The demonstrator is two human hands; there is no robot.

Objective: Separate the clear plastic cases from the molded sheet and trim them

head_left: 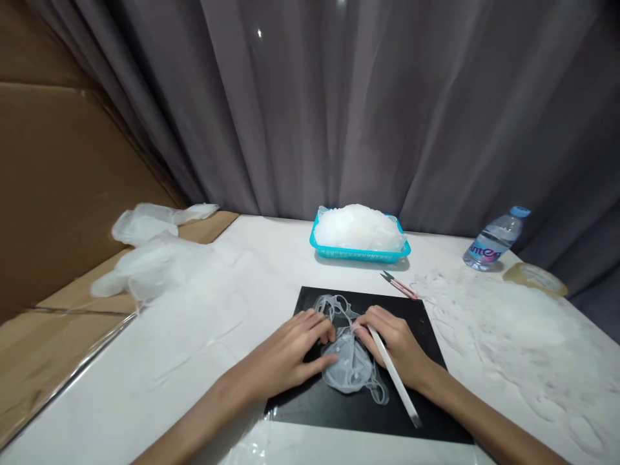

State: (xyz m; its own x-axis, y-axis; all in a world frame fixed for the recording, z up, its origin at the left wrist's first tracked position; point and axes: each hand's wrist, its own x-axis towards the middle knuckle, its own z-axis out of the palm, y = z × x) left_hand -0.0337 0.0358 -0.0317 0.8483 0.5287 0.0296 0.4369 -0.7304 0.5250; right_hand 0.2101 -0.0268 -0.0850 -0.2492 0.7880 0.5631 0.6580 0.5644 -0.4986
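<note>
A translucent silicone-like piece (pixel 347 363) with a rounded body and thin looping strips at its edges lies on a black mat (pixel 334 413). My left hand (pixel 305 345) rests on its left side, fingers curled and thumb on its surface, holding it. Closed around a long, narrow, whitish tool (pixel 396 381) is my right hand (pixel 390 336), at the upper right edge of the piece. The tool's back end points down to the lower right; its working tip is hidden by my fingers, so its kind is unclear.
Behind the mat stands a blue basket (pixel 361 254) heaped with whitish translucent pieces. Thread snips (pixel 400 285) lie by the mat's far edge. To the right are translucent scraps (pixel 527 329), a tape roll (pixel 535 279) and a water bottle (pixel 496 240); to the left, clear pieces (pixel 150 258) near cardboard (pixel 72 284).
</note>
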